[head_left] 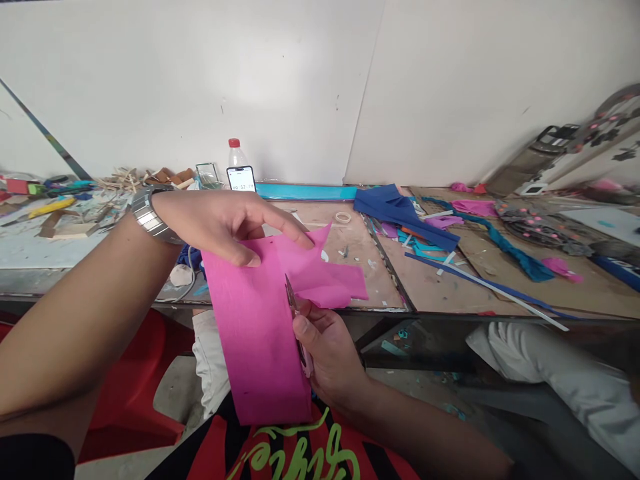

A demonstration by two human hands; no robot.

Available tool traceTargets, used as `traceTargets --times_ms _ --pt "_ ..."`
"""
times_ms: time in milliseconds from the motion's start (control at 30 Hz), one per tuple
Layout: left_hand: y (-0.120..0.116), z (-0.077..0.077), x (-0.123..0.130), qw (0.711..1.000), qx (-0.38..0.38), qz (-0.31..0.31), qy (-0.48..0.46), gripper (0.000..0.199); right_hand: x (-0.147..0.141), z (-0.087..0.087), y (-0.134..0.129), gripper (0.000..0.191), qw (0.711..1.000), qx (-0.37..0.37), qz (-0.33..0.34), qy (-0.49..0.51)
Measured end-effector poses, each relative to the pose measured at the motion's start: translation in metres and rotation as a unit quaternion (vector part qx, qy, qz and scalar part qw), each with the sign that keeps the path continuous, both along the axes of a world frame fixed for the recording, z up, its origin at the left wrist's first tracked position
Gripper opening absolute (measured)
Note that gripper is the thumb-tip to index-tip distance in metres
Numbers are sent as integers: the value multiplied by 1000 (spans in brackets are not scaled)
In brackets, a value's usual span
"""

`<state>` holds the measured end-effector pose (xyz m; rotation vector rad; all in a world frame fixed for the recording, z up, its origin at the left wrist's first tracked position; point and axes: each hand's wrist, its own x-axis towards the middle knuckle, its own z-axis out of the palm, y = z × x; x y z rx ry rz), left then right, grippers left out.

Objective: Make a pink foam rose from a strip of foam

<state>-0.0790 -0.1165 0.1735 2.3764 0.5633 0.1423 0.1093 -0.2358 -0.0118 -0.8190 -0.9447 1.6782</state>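
Observation:
A long pink sheet (255,333), thin cloth or crepe paper, hangs from the table's front edge down to my lap. My left hand (225,217), with a metal watch on the wrist, pinches its upper part between thumb and fingers. Small scissors (291,297) with pinkish handles are in my right hand (333,350), their blades pointing up along the sheet's right side. A partly cut pink flap (330,280) spreads to the right above that hand. Whether the blades are parted is hard to make out.
Behind my hands stand a phone (241,179) showing a timer and a red-capped bottle (235,155). Blue cloth pieces (400,213) and strips lie to the right. Wood scraps (75,227) cover the left side. Another person's light-coloured trouser leg (550,367) is at right.

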Motion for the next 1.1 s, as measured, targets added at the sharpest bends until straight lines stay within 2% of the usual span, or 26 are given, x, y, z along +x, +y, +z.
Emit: traceTargets --times_ms 267,567,833,1100 --pt "0 0 2 1000 13 -17 1 59 -1 5 5 48 1000 14 2 8" --pt "-5 2 4 999 -45 -5 11 60 -5 9 5 41 998 10 -12 60" --pt "-3 0 4 999 -49 -16 8 60 -6 12 5 44 997 -8 -16 76" --pt "-1 -2 5 998 -44 -33 13 65 -6 16 11 43 998 5 -15 69"
